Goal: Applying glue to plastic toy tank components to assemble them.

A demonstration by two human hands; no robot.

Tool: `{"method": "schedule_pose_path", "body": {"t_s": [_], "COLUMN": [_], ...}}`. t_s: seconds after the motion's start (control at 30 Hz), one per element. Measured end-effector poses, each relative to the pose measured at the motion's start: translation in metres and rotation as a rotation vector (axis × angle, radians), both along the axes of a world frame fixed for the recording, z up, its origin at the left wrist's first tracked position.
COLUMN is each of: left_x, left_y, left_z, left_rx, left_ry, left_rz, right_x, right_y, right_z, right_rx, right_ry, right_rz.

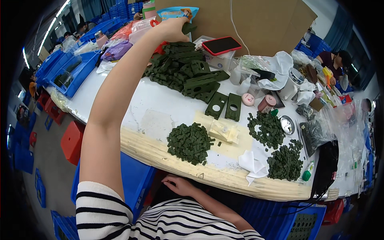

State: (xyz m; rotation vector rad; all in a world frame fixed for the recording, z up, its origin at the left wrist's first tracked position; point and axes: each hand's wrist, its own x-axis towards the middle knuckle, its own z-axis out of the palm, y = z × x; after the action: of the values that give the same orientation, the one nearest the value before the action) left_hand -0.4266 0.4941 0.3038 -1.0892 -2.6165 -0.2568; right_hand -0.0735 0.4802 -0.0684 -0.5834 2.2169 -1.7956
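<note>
My left arm stretches far across the table. At its end my left hand (176, 30) is closed on a dark green part (188, 28), largely hidden by the fingers. Just below it lies a heap of dark green moulded parts with holes (180, 64). Two similar plates, a nearer one (216, 105) and another (233, 107), lie at the heap's near side. My right hand (179, 186) rests below the table edge, close to my lap. It holds nothing, its fingers loosely bent and apart.
Small green pieces form piles on the white table (150, 100): one in front (189, 143), two at right (267, 130) (285, 162). A yellowish block (224, 132), red-cased phone (222, 45), bottles and a cardboard panel (256, 24) stand around. Blue crates (134, 176) sit below.
</note>
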Motion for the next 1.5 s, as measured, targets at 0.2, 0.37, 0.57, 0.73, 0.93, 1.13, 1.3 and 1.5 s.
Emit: {"method": "schedule_pose_path", "body": {"t_s": [0.2,0.37,0.57,0.73,0.93,1.13,1.3,1.5], "left_x": [0.085,0.116,0.123,0.134,0.128,0.123,0.126,0.129], "left_y": [-0.016,-0.03,-0.025,-0.022,-0.037,-0.028,-0.026,-0.026], "left_z": [-0.027,-0.059,-0.095,-0.104,-0.116,-0.124,-0.124,-0.129], "left_rx": [0.452,0.55,0.77,0.892,0.891,0.963,0.965,0.978], "left_ry": [-0.195,-0.16,-0.417,-0.601,-0.647,-0.702,-0.731,-0.676], "left_rz": [-0.355,-0.356,-0.445,-0.471,-0.37,-0.379,-0.386,-0.438], "right_x": [-0.002,-0.004,0.016,0.066,0.095,0.098,0.107,0.106], "right_y": [0.002,-0.006,0.011,0.066,0.123,0.16,0.183,0.184], "right_z": [0.002,0.008,0.034,0.113,0.215,0.222,0.186,0.165], "right_rx": [0.016,0.014,-0.058,0.206,0.204,0.549,0.642,0.689], "right_ry": [0.086,0.12,-0.015,0.012,0.101,0.519,0.583,0.646], "right_rz": [-0.069,-0.037,-0.013,-0.013,-0.315,-1.125,-1.413,-1.536]}}
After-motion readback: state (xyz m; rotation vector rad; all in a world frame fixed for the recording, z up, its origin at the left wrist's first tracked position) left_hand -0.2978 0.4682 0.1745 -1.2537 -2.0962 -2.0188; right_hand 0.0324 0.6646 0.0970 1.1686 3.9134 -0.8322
